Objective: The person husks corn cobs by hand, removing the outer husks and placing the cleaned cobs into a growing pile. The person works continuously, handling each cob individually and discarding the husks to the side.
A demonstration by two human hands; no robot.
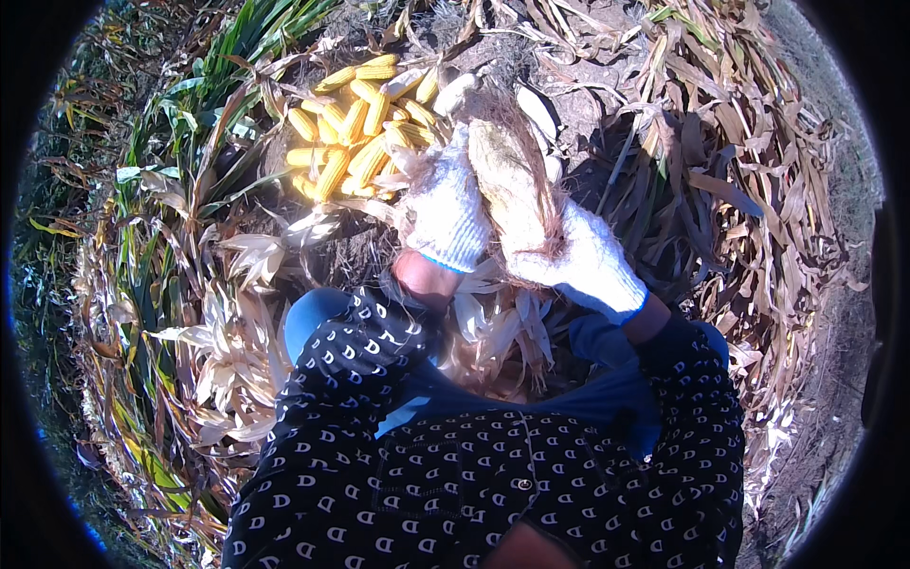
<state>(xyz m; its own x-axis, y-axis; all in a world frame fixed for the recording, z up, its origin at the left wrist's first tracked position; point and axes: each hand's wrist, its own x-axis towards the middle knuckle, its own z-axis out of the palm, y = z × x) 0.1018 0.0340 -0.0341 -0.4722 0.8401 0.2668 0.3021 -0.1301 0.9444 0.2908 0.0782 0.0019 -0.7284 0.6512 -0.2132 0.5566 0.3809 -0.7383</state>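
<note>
A large ear of corn in a pale dry husk (508, 167) is held before me, tilted, with brown silk strands along its right side. My left hand (451, 206), in a white knit glove, grips it from the left; most of those fingers are hidden. Around the lower right end closes my right hand (590, 259), gloved the same way. A pile of bare yellow corn cobs (362, 128) lies on the ground just beyond my left hand. Past the held ear are several whitish ears (537, 114), partly hidden behind it.
Loose pale husks (505, 323) lie between my knees, and more husks (220, 355) are heaped at the left. Cut green and dry stalks (178, 163) line the left side. A thick bank of dry corn leaves (753, 178) curves along the right. Bare soil (604, 64) shows ahead.
</note>
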